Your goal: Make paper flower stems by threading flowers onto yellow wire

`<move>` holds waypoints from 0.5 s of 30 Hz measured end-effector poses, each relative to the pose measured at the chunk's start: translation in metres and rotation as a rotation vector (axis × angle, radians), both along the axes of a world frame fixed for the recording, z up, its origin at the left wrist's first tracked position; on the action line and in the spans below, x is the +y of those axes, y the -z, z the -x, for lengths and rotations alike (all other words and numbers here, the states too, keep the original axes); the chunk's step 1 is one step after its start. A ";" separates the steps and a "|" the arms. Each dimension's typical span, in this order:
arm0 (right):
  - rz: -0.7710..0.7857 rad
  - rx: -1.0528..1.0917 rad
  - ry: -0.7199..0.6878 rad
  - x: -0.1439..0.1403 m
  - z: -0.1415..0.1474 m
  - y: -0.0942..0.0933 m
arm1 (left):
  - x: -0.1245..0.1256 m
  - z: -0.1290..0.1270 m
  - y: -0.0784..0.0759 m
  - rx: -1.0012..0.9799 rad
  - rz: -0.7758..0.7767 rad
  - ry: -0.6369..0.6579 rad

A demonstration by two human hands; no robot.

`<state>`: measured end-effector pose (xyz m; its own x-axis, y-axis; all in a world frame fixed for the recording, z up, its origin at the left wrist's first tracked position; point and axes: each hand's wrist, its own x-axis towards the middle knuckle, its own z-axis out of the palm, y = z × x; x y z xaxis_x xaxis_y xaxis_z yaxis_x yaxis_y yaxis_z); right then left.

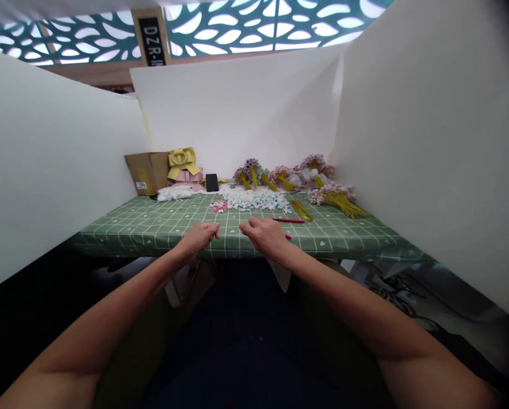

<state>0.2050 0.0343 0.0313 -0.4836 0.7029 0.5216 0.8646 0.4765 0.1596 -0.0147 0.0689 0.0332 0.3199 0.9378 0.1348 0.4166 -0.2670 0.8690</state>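
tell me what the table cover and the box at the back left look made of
Table cover: likely wipeable vinyl or oilcloth, green with a white grid print, lying smooth with a slight sheen. Box: plain brown cardboard, matte, with a flap open and a stuck-on label.

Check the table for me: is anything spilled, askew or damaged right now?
Nothing looks damaged. The small white, blue and pink pieces lie in a loose scatter mid-table rather than a container, and a red stick lies alone near the right hand. The flower bunches lie on their sides at the back.
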 end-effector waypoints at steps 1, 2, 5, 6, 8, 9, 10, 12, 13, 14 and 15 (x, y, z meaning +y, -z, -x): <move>-0.031 -0.064 -0.005 0.000 0.002 0.003 | 0.001 -0.001 0.003 -0.059 0.058 0.015; -0.036 -0.087 -0.004 0.000 0.002 0.004 | 0.002 -0.001 0.004 -0.089 0.083 0.040; 0.079 0.072 -0.036 -0.001 -0.001 -0.002 | -0.004 0.000 -0.003 -0.013 -0.078 0.090; 0.165 0.184 -0.090 -0.001 -0.004 -0.007 | -0.007 0.001 -0.008 0.034 -0.205 0.094; 0.437 0.424 -0.245 -0.003 -0.010 -0.018 | -0.017 0.004 -0.019 0.105 -0.510 0.096; 0.618 0.511 -0.328 -0.005 -0.014 -0.024 | -0.022 0.005 -0.025 0.126 -0.655 0.107; 0.803 0.565 -0.398 -0.007 -0.017 -0.029 | -0.027 0.006 -0.030 0.140 -0.774 0.124; 1.069 0.574 -0.478 -0.008 -0.022 -0.035 | -0.033 0.007 -0.036 0.164 -0.917 0.138; 1.093 0.566 -0.474 -0.008 -0.022 -0.034 | -0.033 0.006 -0.036 0.176 -0.927 0.122; 1.029 0.556 -0.434 -0.007 -0.021 -0.032 | -0.031 0.005 -0.033 0.188 -0.889 0.092; 0.884 0.538 -0.358 -0.005 -0.018 -0.027 | -0.027 0.004 -0.029 0.197 -0.804 0.052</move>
